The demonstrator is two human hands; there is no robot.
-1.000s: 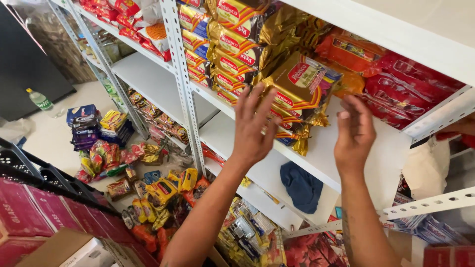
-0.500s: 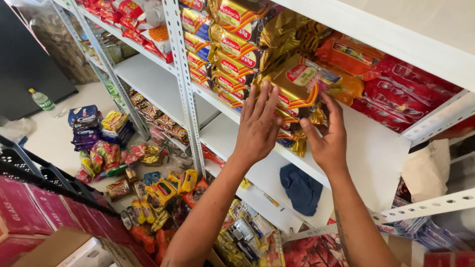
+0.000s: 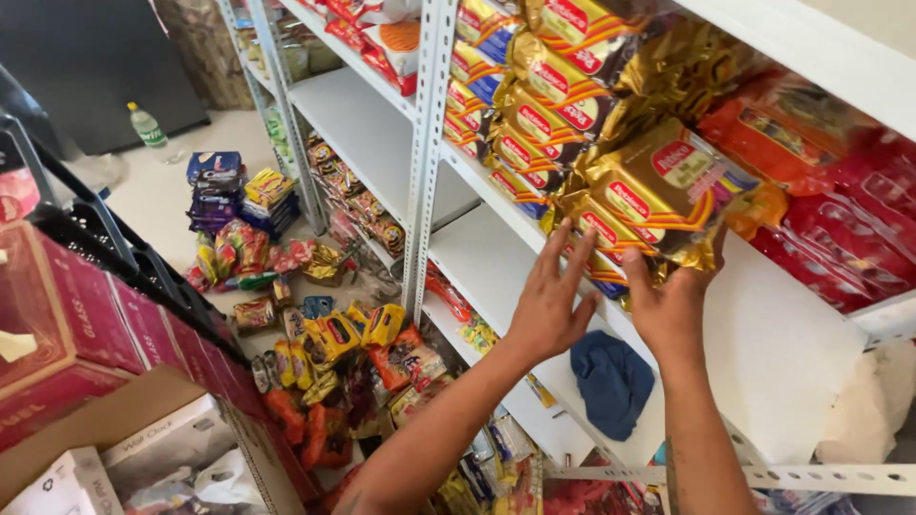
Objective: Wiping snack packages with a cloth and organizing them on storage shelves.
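Gold snack packets (image 3: pixel 658 186) with red labels are piled on a white metal shelf (image 3: pixel 782 343). My right hand (image 3: pixel 671 303) is under the front packet, its fingers curled on the packet's lower edge. Just to the left, my left hand (image 3: pixel 553 300) is raised with fingers spread, its fingertips against the lower gold packets (image 3: pixel 596 238). More gold packets (image 3: pixel 553 105) are stacked behind and to the left. Red packets (image 3: pixel 840 238) lie to the right on the same shelf.
A blue cloth (image 3: pixel 611 381) lies on the lower shelf. Many loose snack packets (image 3: pixel 324 334) cover the floor below the racks. Red cartons (image 3: pixel 86 324) and an open cardboard box (image 3: pixel 162 448) stand at the left. A plastic bottle (image 3: pixel 148 126) stands on the floor far left.
My right hand moved left from open air onto the front gold packet and took its lower edge. My left hand stayed at the pile.
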